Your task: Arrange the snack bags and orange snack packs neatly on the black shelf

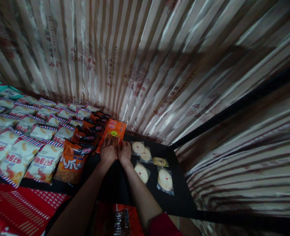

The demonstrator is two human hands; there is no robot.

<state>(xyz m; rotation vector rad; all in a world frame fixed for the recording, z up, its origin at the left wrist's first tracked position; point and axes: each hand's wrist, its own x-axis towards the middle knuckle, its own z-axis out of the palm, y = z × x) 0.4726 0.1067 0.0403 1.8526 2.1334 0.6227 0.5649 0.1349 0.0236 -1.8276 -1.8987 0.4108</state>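
Both hands rest side by side on an orange snack packet (120, 127) with a brownish window, lying on the black table top. My left hand (108, 151) lies over its lower left part, fingers stretched forward. Against its lower right edge is my right hand (124, 151), its fingers bent; whether they pinch the packet edge is too dark to tell. Left of the packet stands a column of orange and black snack bags (72, 160). Flat round pastries in clear wrappers (165, 179) lie to the right of my right hand, with a small yellowish packet (160, 161) among them.
Rows of white snack bags (45, 160) fill the left of the table (184, 193), with green bags (8, 92) at the far left. A red basket (19, 206) is at the lower left. An orange-red package (135, 221) sits below my forearms. Striped curtains hang behind a dark pole (223, 121).
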